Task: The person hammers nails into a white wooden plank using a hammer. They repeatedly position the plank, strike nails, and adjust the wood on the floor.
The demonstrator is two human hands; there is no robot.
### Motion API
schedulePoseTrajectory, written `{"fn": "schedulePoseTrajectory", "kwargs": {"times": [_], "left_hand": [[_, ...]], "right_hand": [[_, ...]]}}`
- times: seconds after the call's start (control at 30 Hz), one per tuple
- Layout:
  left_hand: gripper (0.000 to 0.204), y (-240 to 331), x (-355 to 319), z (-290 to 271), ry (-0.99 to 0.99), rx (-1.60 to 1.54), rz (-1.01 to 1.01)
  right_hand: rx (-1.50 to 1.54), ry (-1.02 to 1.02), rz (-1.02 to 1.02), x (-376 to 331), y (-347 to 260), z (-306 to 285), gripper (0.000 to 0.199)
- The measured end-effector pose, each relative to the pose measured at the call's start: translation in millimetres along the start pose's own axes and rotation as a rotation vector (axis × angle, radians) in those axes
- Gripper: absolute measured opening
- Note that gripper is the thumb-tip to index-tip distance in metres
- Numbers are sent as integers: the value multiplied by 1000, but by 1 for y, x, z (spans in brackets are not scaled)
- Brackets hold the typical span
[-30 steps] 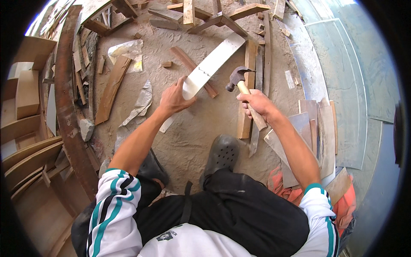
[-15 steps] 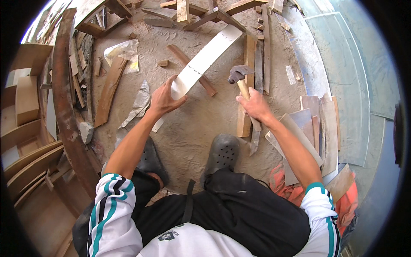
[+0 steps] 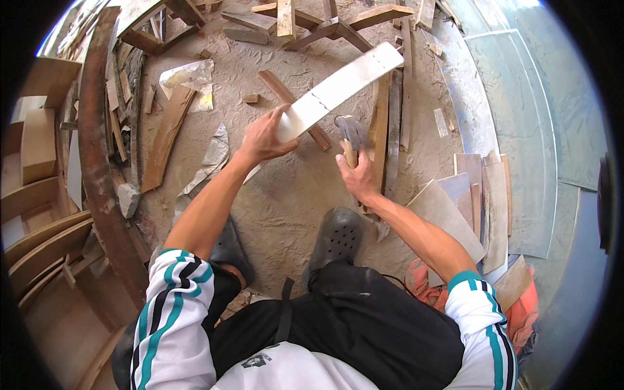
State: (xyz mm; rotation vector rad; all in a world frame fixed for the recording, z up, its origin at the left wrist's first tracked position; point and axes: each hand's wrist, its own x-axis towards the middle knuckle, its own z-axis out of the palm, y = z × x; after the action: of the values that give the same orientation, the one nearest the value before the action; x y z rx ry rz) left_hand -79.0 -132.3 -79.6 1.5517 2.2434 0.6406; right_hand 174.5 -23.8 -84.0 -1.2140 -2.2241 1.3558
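Observation:
My left hand (image 3: 265, 135) grips the near end of a long white board (image 3: 344, 86), thumb on one side and fingers on the other. The board slants up to the far right, with a dark crack-like line across its middle. My right hand (image 3: 359, 177) is wrapped round the wooden handle of a claw hammer (image 3: 351, 128). The hammer's dark head points away from me, just below the board and apart from it. Beneath the board, a brown wood strip (image 3: 316, 133) lies on the dusty ground.
Timber lengths (image 3: 380, 123) lie right of the hammer. Flat board offcuts (image 3: 448, 214) and large glass-like sheets (image 3: 520, 130) are at the right. A long rusty beam (image 3: 97, 149) and wooden box-like pieces (image 3: 39, 146) line the left. A wooden frame (image 3: 331, 29) lies at the far side.
The white board has swung toward the right and flattened its slant, my left hand moving right with it. My right hand has brought the hammer left, nearer the board.

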Motion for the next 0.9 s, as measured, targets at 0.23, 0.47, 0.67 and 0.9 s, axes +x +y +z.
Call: {"fn": "schedulePoseTrajectory", "kwargs": {"times": [0.23,0.47,0.67,0.9], "left_hand": [[82,17,3,10,-109,61,-33],[86,6,0,10,-109,161,121],[92,3,-17,0,-208,334,66],[99,18,9,2,44,427,260]], "right_hand": [[-12,-6,5,-5,8,-23,43],[-33,13,-15,-6,20,-28,44],[-43,-13,-43,-7,18,-34,43],[-39,-50,18,-13,6,-40,44]]}}
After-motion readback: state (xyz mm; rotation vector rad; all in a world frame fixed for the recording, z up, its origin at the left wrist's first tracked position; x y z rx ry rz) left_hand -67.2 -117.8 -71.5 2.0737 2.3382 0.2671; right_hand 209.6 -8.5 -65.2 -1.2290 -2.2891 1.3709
